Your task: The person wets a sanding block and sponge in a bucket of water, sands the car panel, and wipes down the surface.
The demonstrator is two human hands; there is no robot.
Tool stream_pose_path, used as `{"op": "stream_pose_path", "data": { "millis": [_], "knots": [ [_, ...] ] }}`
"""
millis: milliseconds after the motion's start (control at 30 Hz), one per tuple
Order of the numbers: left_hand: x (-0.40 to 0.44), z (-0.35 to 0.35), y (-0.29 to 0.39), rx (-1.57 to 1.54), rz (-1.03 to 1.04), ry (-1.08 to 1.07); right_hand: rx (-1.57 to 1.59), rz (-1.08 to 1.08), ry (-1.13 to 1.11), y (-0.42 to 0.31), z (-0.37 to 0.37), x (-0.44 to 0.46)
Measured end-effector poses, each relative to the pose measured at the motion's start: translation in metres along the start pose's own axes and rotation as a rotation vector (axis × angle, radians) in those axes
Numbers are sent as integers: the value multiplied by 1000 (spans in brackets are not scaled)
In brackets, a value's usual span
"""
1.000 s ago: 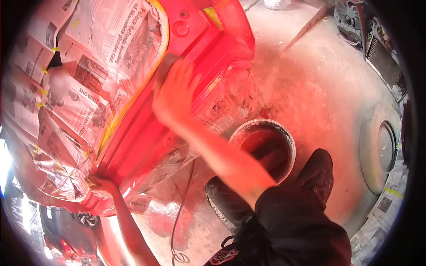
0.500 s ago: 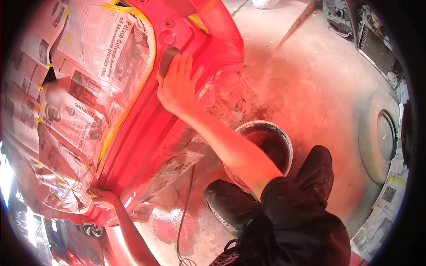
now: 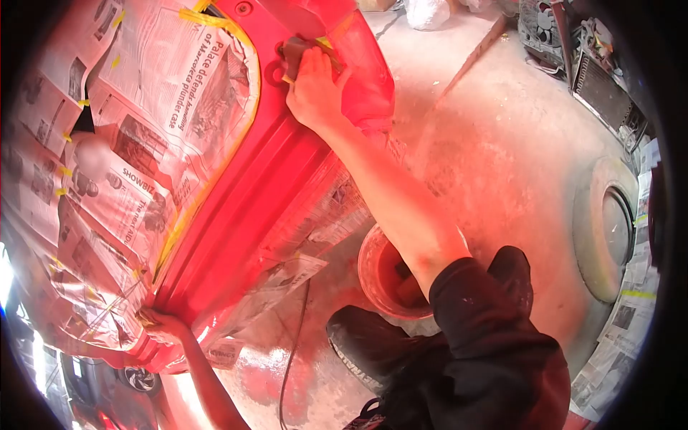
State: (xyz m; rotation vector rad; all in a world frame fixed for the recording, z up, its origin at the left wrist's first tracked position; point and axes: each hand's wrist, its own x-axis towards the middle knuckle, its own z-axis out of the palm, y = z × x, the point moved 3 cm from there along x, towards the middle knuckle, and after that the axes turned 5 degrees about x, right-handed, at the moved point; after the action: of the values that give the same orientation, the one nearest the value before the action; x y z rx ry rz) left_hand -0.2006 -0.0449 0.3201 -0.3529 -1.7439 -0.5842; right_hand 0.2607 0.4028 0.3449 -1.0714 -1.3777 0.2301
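Note:
My right hand (image 3: pixel 314 84) is closed on a dark brown piece of sandpaper (image 3: pixel 295 54), held flat against the upper part of a red car body panel (image 3: pixel 236 183). Its fingers point away from me, pressing the sheet near a round hole in the panel. Lower down at the left, my left hand (image 3: pixel 170 326) rests on the panel's end by the taped newspaper, its fingers stretched to the left; the fingertips are partly hard to make out. Newspaper (image 3: pixel 161 79) edged with yellow tape masks the opening beside the red panel.
A reddish bucket (image 3: pixel 367 276) with dark contents stands on the floor below my right forearm, close to my shoes. A thin cable (image 3: pixel 295 358) runs along the floor. At the right are a round grey wheel-like part (image 3: pixel 593 229) and a radiator-like part (image 3: pixel 605 97).
My right hand has moved up and to the right along the red panel with the sandpaper. My left hand stays at about the same spot, and the view has shifted slightly.

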Motion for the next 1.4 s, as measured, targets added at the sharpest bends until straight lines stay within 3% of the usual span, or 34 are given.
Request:
{"op": "stream_pose_path", "data": {
  "millis": [67,167,233,300,367,500,533,667,767,867,933,1000,1067,1133,1233,1267,1367,1400],
  "knots": [
    [0,13,-13,-5,-6,-49,112,110,-12,2,-5,-15],
    [0,23,-25,-19,-51,-75,-46,367,-34,-27,-13,-32],
    [0,24,-24,28,-98,-111,22,406,-91,-54,-16,-52],
    [1,16,-17,142,-148,-178,55,296,-45,-81,8,-100],
    [2,28,-33,70,-113,-158,44,247,-211,-121,9,-146],
    [6,-16,13,-53,-45,-146,83,259,-185,-106,6,-126],
    [6,25,-30,81,-164,-259,104,296,-172,-81,-6,-93],
    [-3,31,-35,11,-72,-34,72,320,-147,-80,-8,-87],
    [-1,39,-44,36,-133,-85,133,230,-260,-134,3,-163],
    [2,16,-22,-12,-106,-92,41,267,-232,-115,-2,-140],
    [2,33,-38,-28,-67,-39,-19,274,-77,-66,-7,-89],
    [-4,32,-41,-32,-46,-11,45,363,-144,-33,-33,-41],
    [1,6,-10,-36,-29,-6,59,371,-142,-42,-27,-51],
    [4,18,-27,-4,-67,-71,55,313,-67,-59,-10,-80],
    [2,13,-17,26,-124,-130,120,308,-132,-57,-10,-89],
    [1,11,-16,35,-121,-120,65,318,-67,-48,-15,-71],
    [0,11,-17,-10,-96,-63,82,363,-254,-10,-43,-11],
    [0,12,-17,-39,-80,-42,42,304,-189,-8,-40,-14]
  ]
}}
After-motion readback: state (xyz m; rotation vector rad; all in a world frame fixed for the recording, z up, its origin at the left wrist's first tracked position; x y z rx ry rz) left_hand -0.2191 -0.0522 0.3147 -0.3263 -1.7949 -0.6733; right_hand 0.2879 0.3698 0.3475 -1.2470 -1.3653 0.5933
